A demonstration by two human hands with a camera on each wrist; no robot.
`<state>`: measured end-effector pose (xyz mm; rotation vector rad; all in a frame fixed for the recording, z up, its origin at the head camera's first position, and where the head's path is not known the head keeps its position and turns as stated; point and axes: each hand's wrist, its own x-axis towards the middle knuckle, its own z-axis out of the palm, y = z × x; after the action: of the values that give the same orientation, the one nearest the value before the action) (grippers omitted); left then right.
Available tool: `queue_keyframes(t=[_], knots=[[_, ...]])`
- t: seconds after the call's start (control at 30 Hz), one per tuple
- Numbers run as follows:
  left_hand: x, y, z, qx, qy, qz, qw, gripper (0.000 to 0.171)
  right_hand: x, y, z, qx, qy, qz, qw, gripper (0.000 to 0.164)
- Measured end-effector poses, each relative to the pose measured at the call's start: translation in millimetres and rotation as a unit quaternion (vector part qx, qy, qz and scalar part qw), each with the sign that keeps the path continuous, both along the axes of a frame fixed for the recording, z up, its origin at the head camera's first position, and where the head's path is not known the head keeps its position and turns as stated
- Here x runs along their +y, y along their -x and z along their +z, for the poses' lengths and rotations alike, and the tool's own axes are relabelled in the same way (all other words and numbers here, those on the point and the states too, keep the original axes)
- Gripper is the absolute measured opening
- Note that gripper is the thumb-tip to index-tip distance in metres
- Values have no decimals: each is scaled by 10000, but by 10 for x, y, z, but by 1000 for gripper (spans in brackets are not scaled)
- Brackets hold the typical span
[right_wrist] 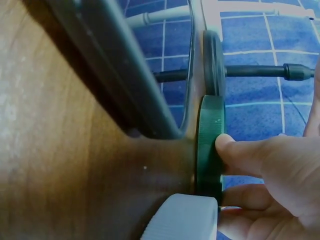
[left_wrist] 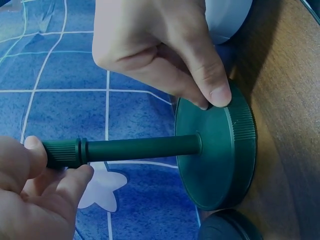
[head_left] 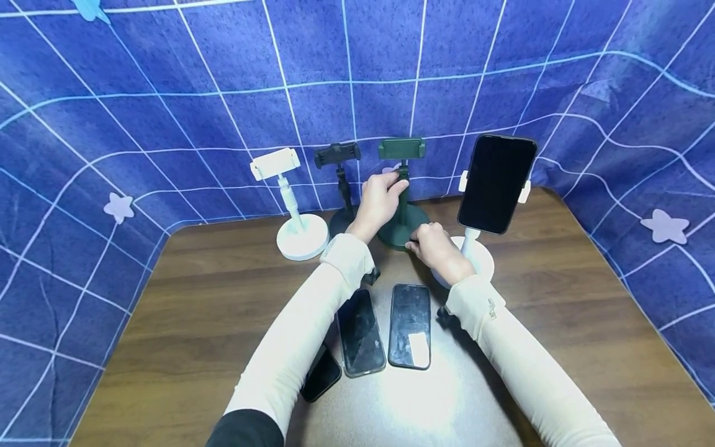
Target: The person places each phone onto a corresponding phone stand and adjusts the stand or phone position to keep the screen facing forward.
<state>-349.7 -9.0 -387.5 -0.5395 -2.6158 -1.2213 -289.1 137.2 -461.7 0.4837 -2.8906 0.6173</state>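
Observation:
A dark green phone stand (head_left: 403, 218) stands upright near the back of the table, its clamp (head_left: 402, 148) holding no phone. My left hand (head_left: 380, 202) grips the ribbed collar (left_wrist: 64, 153) on its post, thumb and fingers curled round it. Down at the round base (left_wrist: 210, 160), my right hand (head_left: 438, 251) holds the rim, with the thumb (right_wrist: 225, 145) on the ribbed edge and the other fingers curled beside it. Right of the green stand, a white phone stand (head_left: 481, 256) carries a black phone (head_left: 497, 183), tilted back.
Left of the hands are a black phone stand (head_left: 338, 154) and another white phone stand (head_left: 302, 238), both with bare clamps. In front lie a phone (head_left: 362, 332), a second phone (head_left: 410, 326) and a third phone (head_left: 322, 374), partly under the left sleeve. Blue cloth (head_left: 223, 136) hangs behind.

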Motion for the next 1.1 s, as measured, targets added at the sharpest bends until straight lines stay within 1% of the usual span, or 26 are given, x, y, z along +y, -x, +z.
queue_keyframes(t=[0.17, 0.3, 0.43, 0.57, 0.7, 0.8, 0.93, 1.1], knots=[[-12, -23, -16, -19, -32, -60, 10000, 20, 4, -47, -9, 15, 320, -121, 9994, 13], [-16, -47, -22, -72, 3, -2, 10000, 23, -1, -73, -23, -76, 509, -261, 9983, 16], [-17, -63, -19, -69, 68, 69, 9999, 25, -7, -96, -26, -129, 583, -294, 9978, 16], [-12, -63, -2, -86, 99, 110, 9999, 28, -5, -97, -23, -83, 604, -313, 9976, 16], [-18, -74, 4, -141, 139, 117, 9997, 30, -1, -98, -18, -126, 568, -274, 9979, 18], [-28, -87, 8, -68, 159, 103, 9998, 31, 7, -96, -14, -144, 519, -204, 9983, 19], [-35, -103, 11, 102, 192, 124, 9997, 26, 18, -96, 10, -119, 424, -120, 9990, 20], [-33, -130, -8, 141, 250, 130, 9995, 25, 31, -107, 3, -51, 290, 30, 9996, 25]])
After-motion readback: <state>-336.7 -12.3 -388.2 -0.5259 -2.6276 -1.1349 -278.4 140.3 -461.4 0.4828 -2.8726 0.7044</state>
